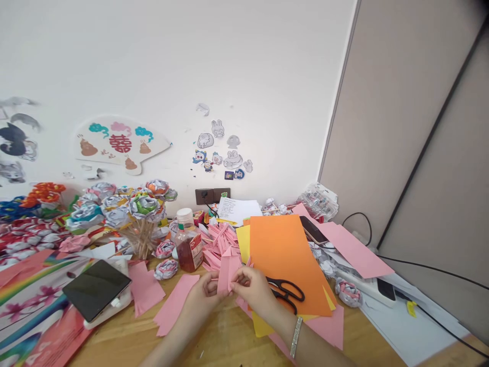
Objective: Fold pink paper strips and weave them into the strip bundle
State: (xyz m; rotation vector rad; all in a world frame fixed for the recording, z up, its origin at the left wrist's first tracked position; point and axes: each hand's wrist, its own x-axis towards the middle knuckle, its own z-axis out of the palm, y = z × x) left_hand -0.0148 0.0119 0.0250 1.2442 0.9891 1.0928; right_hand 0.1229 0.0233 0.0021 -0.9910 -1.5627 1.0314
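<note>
Between my two hands stands a folded strip of pink paper (228, 264), its top end coming to a point. My left hand (204, 293) grips its lower left side, fingers curled. My right hand (250, 285) pinches the lower right edge, with a bracelet on that wrist. Just behind the strip lies a heap of folded pink paper pieces (214, 239). Black-handled scissors (286, 290) rest to the right of my right hand, on an orange paper sheet (280, 244). Flat pink paper strips (176, 304) lie left of my left hand.
A jar of reddish-brown liquid (189, 247) stands behind my left hand. Paper flowers (145, 206) crowd the back left. A dark tablet (97, 290) lies at left. A phone (313, 229), a power strip (367, 283) and black cables (431, 265) are on the right.
</note>
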